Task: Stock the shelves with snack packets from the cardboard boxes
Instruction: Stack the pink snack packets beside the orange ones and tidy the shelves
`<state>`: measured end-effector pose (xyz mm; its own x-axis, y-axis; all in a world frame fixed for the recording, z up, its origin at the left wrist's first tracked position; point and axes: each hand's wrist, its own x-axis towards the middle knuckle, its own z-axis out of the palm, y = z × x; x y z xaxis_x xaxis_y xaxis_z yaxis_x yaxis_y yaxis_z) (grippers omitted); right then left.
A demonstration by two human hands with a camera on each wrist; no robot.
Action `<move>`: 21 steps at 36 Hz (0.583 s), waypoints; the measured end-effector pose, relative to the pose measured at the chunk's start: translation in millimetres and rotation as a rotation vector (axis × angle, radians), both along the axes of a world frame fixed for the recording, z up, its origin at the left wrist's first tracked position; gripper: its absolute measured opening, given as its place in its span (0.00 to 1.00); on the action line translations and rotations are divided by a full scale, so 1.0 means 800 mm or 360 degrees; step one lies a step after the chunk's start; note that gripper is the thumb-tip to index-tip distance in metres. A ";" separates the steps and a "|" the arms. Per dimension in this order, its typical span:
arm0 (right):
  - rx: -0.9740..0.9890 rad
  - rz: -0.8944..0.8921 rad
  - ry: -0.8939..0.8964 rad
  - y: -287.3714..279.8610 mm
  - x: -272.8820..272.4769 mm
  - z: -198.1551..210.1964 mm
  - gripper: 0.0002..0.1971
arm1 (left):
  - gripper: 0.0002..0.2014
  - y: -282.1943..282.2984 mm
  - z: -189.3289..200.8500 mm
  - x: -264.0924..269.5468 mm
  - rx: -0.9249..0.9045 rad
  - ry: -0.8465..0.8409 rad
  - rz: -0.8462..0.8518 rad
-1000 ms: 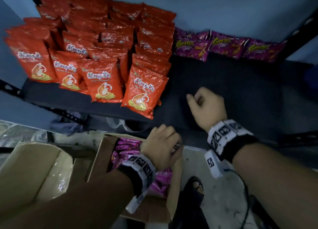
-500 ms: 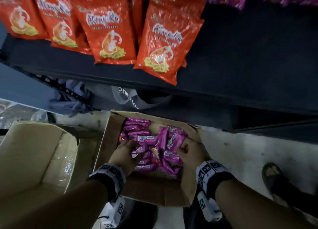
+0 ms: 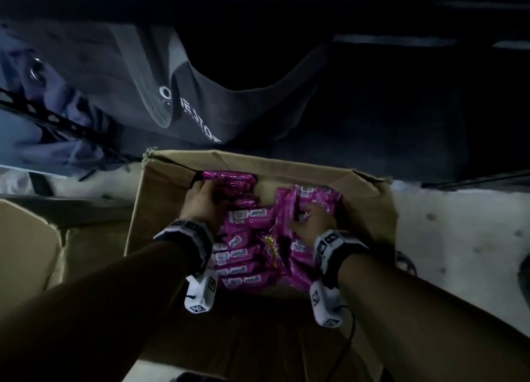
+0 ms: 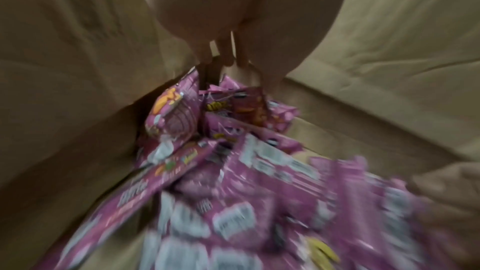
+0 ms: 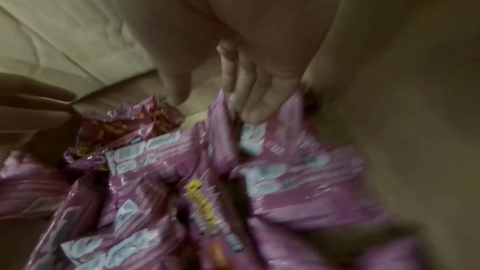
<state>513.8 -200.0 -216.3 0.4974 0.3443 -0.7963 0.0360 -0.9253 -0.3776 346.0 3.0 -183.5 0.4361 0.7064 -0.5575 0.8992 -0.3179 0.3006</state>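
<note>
— Where were your hands at that moment?

— Both were down inside the open cardboard box (image 3: 370, 209), among the purple snack packets (image 3: 246, 255). Your left hand (image 3: 202, 205) had reached to the far left corner; your right hand (image 3: 314, 222) lay over the right-hand stack.

— And the fingers — apart or together?

— Your left fingers (image 4: 228, 52) pointed straight down, close together, with their tips just above the packets standing on edge against the box wall. I could not tell whether they had closed on any packet there. On the other side, your right fingers (image 5: 249, 89) were extended and slightly spread, with the tips pushed in between two upright packets; the thumb stood apart from them, over bare cardboard. Both wrist views were blurred.

— Where did the packets lie?

— All of them were in the box, beneath and between your fingertips, most showing their white-labelled backs, one with yellow lettering just nearside of your right fingers.

— Anything else around?

— Beyond your fingertips, past the box's far flap, a grey cloth with white lettering (image 3: 183, 100) hung in the dark. To the left of your left hand sat a second cardboard box (image 3: 25, 249).
</note>
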 end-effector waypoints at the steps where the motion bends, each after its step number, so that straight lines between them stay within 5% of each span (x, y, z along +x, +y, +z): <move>1: -0.0001 -0.0013 0.0011 0.007 -0.006 -0.010 0.31 | 0.27 0.006 -0.008 0.002 -0.0002 0.0022 -0.0008; 5: -0.0109 0.0058 -0.0068 0.031 -0.026 -0.050 0.35 | 0.22 0.023 -0.041 0.001 -0.0014 0.0119 -0.0152; 12: -0.0380 0.0380 -0.0179 0.040 -0.014 -0.071 0.15 | 0.18 0.022 -0.031 0.002 0.0006 0.0057 -0.0158; 16: -0.0425 0.0384 -0.0217 0.031 -0.014 -0.034 0.17 | 0.18 0.016 0.008 0.006 -0.0051 0.0037 -0.0087; 21: -0.0246 0.0105 -0.0134 0.013 -0.014 0.073 0.18 | 0.16 -0.009 0.089 -0.001 -0.0057 -0.0022 0.0044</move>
